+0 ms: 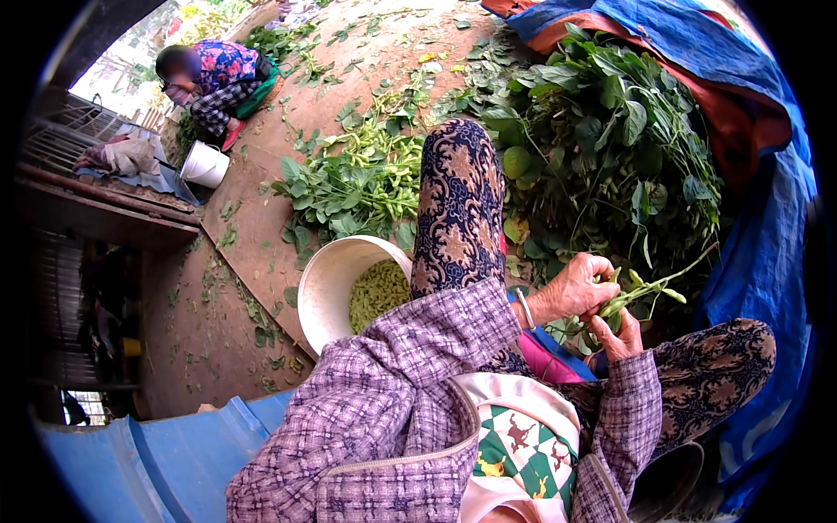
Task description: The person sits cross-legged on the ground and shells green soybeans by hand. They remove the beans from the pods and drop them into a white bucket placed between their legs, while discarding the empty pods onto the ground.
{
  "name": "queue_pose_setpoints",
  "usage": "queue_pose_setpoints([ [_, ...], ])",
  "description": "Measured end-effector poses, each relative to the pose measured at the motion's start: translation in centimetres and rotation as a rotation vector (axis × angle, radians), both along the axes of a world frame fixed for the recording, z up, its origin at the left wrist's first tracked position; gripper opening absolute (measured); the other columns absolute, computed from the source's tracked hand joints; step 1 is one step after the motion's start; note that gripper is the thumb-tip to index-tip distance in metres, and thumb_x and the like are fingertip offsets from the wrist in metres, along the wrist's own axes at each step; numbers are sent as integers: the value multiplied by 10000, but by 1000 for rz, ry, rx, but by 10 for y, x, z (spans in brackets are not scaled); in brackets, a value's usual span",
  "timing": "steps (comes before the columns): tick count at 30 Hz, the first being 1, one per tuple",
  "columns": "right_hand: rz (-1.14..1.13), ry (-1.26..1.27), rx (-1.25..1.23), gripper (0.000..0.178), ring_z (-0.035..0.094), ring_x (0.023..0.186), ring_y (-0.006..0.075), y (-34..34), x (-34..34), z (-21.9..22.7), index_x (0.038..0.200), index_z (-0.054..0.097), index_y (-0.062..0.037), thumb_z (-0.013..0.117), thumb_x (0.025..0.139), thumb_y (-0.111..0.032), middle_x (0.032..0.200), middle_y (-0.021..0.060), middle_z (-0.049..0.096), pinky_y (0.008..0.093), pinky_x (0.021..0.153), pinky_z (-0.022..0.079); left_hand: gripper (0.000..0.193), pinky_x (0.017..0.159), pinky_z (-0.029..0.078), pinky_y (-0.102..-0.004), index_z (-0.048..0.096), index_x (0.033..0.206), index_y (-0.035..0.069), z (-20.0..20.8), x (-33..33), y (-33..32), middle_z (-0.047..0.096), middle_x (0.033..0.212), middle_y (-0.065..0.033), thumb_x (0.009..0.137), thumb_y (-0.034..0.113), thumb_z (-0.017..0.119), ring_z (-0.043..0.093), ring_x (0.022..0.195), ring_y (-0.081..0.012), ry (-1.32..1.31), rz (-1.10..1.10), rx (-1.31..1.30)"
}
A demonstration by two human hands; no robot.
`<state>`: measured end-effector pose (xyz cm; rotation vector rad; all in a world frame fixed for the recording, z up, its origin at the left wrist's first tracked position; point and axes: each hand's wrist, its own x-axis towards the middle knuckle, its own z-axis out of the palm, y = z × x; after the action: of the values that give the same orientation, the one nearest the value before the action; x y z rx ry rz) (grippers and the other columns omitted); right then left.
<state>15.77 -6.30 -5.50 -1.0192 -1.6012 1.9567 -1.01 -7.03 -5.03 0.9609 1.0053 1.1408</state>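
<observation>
My left hand, with a pale bracelet at its wrist, is closed on the pods of a green bean stalk. Just below it, my right hand pinches the same stalk, and the fingers of both hands nearly meet. The thin stem sticks out to the right with a few plump pods on it. Left of my raised knee stands a white bucket, partly filled with small green pods or beans. A large heap of leafy bean plants lies beyond my hands.
A blue and orange tarp borders the heap on the right. Loose pods and leaves lie on the brown floor past the bucket. Another person crouches at the far left beside a second white bucket. Blue corrugated sheeting is at lower left.
</observation>
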Motion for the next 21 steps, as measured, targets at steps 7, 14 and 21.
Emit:
queue_pose_setpoints([
  [7, -60, 36, -65, 192, 570, 776, 112, -2, -1, 0, 1005, 527, -8, 576, 830, -71, 891, 66, 608, 229, 698, 453, 133, 462, 406, -211, 564, 794, -21, 5, -5, 2, 517, 611, 8, 777, 110, 547, 478, 542, -41, 136, -86, 44],
  [14, -121, -91, -80, 223, 581, 796, 118, 0, 3, 4, 1042, 527, -17, 574, 834, -83, 899, 50, 607, 244, 698, 472, 155, 497, 420, -218, 571, 799, -20, 4, 0, 7, 529, 645, 15, 754, 125, 538, 484, 580, -42, 151, -125, 106],
  [21, -44, -53, -40, 262, 593, 804, 123, 2, -2, 7, 1058, 517, -12, 555, 863, -183, 895, 49, 618, 253, 695, 488, 70, 475, 447, -207, 569, 789, -5, 12, -2, 6, 552, 637, -3, 757, 50, 539, 524, 564, -44, 327, -22, 81],
])
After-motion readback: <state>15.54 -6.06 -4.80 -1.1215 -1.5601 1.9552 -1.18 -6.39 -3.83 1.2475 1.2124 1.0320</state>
